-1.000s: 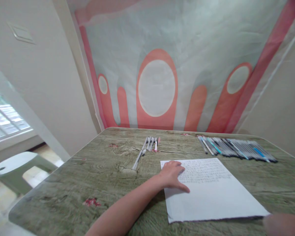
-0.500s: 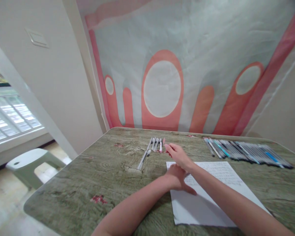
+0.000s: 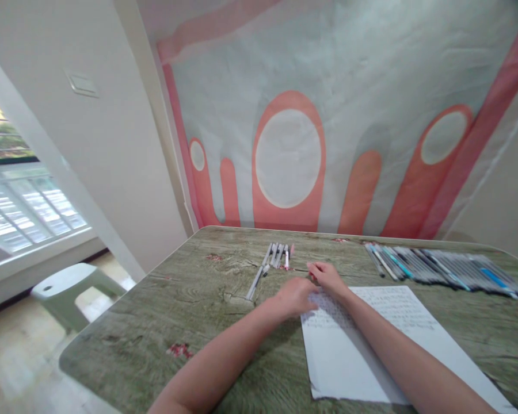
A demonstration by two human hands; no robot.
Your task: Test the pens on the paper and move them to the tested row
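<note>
My right hand (image 3: pixel 327 278) hovers just beyond the top left of a sheet of paper (image 3: pixel 349 362), its fingers drawn together. A small red spot shows at its fingertips; I cannot make out whether it is held. Close beside it, my left hand (image 3: pixel 297 296) is over the paper's upper left corner, fingers bent and thumb apart, holding nothing I can see. Handwriting covers the upper part of the sheet. Left of my hands lies a small group of grey pens (image 3: pixel 278 255), including a white and pink pen (image 3: pixel 286 259) and a pink piece (image 3: pixel 292 249). Another pen (image 3: pixel 255 282) slants toward me.
A long row of pens (image 3: pixel 440 267), mostly grey with dark ends, lies along the right of the wood-patterned table (image 3: pixel 147 322). A pale stool (image 3: pixel 75 287) stands on the floor at left. A wall covering (image 3: pixel 224 103) rises behind the table.
My right hand has pulled back to the right from the pen group; the pink piece stays lying there. My left hand has shifted left, and its thumb is less spread. The view has moved slightly.
</note>
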